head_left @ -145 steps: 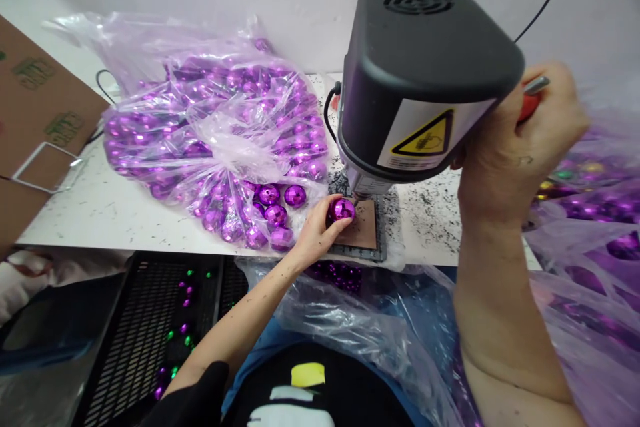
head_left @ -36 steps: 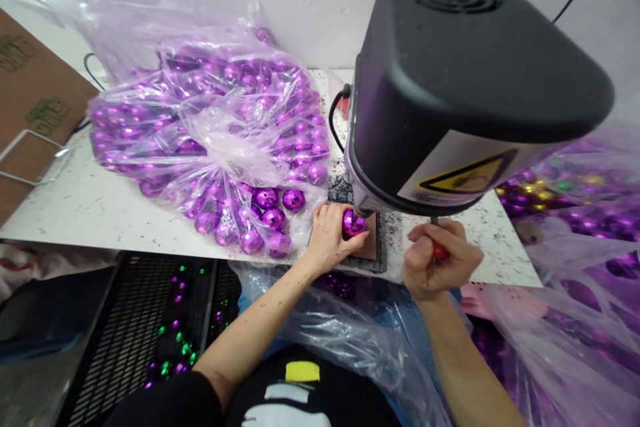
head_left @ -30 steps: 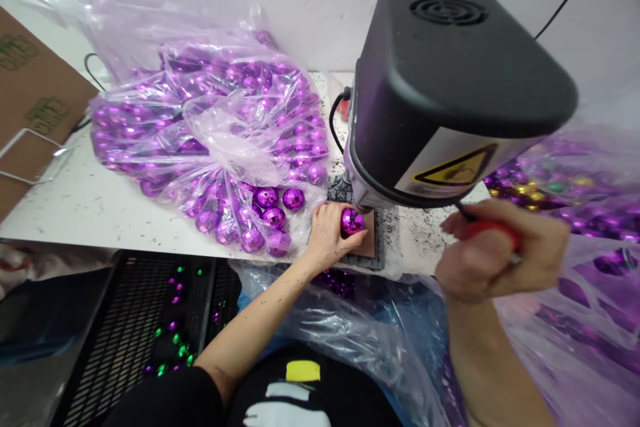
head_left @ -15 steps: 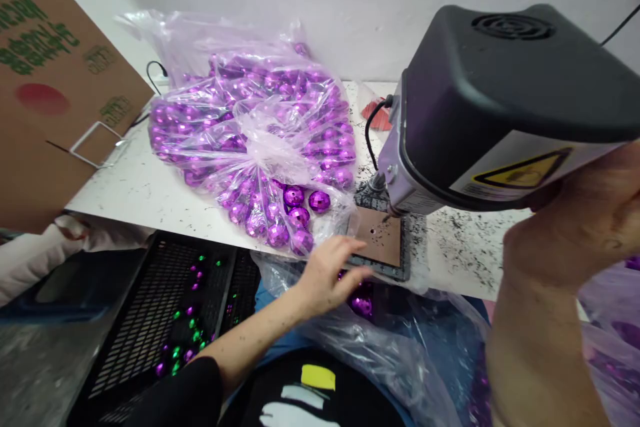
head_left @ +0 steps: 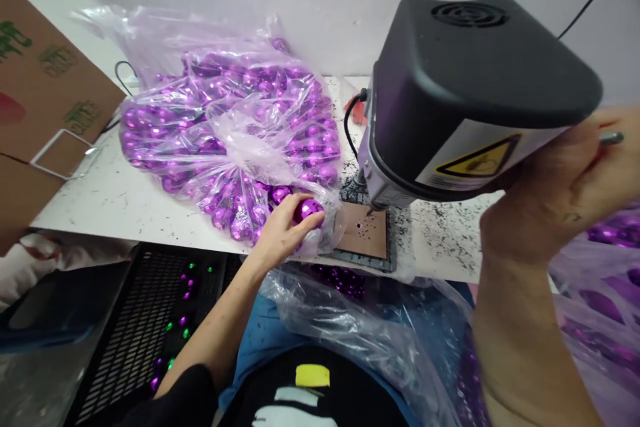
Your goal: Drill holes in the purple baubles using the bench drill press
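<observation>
My left hand (head_left: 283, 230) is closed round a shiny purple faceted ball (head_left: 311, 208), thumb and fingers on its sides, at the mouth of a clear plastic bag (head_left: 240, 140) full of such balls. To the right stands a small bench drill press (head_left: 480, 73) with a black motor cover and a yellow warning label. Under its drill tip lies a brown plate (head_left: 364, 240) with a small dark hole and dark shavings. My right hand (head_left: 545, 193) is wrapped round the lever (head_left: 611, 138) at the machine's right side; only a metal rod end shows, the rest being hidden.
Dark shavings litter the white table (head_left: 445, 240). An open cardboard box (head_left: 45, 107) stands at the left. Below is a black crate (head_left: 125, 320) with small purple and green balls. Clear plastic (head_left: 360, 333) covers my lap, and another bag (head_left: 600, 333) of purple items sits at right.
My left hand has moved left from beside the brown plate to the bag's mouth and taken hold of a purple ball. My right hand stays at the drill press; the view has shifted slightly.
</observation>
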### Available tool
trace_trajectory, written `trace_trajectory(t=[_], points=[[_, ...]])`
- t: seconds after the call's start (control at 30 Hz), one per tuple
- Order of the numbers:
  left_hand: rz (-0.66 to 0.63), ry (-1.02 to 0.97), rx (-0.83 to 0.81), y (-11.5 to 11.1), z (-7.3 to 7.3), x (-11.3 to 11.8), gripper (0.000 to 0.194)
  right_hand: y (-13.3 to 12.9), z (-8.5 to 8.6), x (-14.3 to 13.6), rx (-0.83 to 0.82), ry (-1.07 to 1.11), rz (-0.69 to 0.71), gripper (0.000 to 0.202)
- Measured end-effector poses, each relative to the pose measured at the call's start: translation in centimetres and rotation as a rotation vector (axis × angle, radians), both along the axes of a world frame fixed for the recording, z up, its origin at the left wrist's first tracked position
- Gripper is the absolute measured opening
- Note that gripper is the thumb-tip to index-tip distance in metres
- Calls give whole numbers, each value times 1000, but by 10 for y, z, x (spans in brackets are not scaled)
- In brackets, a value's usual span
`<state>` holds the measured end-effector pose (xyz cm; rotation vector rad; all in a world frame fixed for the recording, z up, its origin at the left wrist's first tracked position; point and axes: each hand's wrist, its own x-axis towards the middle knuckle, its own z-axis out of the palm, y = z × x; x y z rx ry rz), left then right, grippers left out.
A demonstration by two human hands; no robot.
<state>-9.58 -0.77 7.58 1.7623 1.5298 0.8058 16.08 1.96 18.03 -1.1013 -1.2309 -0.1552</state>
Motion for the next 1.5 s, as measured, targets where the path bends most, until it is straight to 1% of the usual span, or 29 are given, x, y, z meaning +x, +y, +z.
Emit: trace_trajectory(t=[0.03, 0.07, 0.13, 0.17, 0.23, 0.3, 0.4, 0.47, 0.53, 0.63, 0.87, 1.03, 1.17, 1.4, 1.5], points=[[-41, -162, -85, -6, 3, 3, 40, 2, 1, 0, -10, 5, 4, 60], [-84, -299, -165, -10, 3, 8, 41, 6, 2, 0, -21, 13, 8, 60], [-155, -467, -262, -12, -6, 24, 44, 14, 2, 2, -37, 25, 23, 62], [-171, -492, -260, -10, -14, 33, 47, 18, 2, 3, -38, 26, 37, 63], [-150, -432, -157, -4, -31, 49, 50, 25, 3, 4, -34, 28, 63, 63], [-104, -278, 0, 4, -45, 59, 49, 29, 3, 5, -29, 24, 70, 63], [-105, -48, 179, 9, -55, 66, 48, 29, 3, 5, -32, 7, 53, 63], [-137, 35, 244, 9, -56, 67, 49, 28, 3, 4, -27, 7, 52, 62], [-161, 75, 293, 8, -56, 69, 49, 28, 3, 3, -20, 18, 54, 62], [-159, 118, 340, 7, -56, 75, 51, 28, 3, 1, -10, 34, 61, 61], [-57, 218, 322, 15, -60, 90, 41, 26, 4, 1, -31, 39, 76, 58], [-123, 238, 336, 13, -62, 93, 39, 23, 5, 3, -44, 23, 107, 59], [-126, 226, 335, 11, -61, 93, 38, 13, 4, 3, -24, -19, 53, 61], [-163, 228, 323, 13, -59, 91, 40, 1, 2, 0, -15, -55, 4, 53], [-171, 224, 318, 13, -57, 91, 41, -4, -6, 1, 24, -56, -32, 49]])
